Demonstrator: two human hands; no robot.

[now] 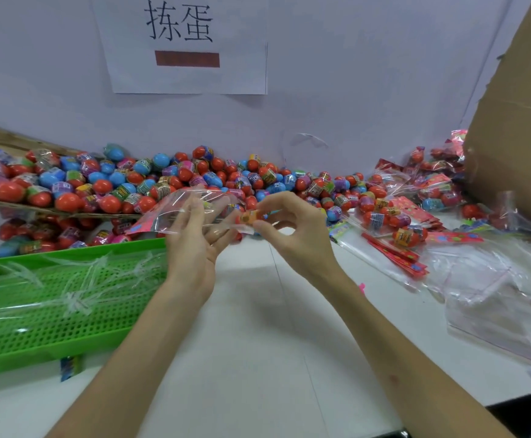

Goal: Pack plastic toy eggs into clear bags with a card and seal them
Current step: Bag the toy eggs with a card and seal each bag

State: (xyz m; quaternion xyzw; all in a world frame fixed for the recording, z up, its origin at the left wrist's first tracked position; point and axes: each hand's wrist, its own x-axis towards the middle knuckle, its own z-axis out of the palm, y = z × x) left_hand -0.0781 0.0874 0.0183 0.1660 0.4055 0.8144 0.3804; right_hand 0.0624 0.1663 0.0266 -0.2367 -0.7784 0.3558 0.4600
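Beside the green plastic tray [52,339], your left hand [191,245] pinches a clear bag [175,202], your right hand [299,232] an orange egg [247,218].

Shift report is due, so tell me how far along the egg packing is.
Done: a few filled bags lie on the right; whether they are sealed is unclear. In hand: the left hand holds a clear bag with a pink card inside, while the right hand pinches an egg at its right-hand end. Left: the large pile of loose eggs, with red cards and empty bags waiting.
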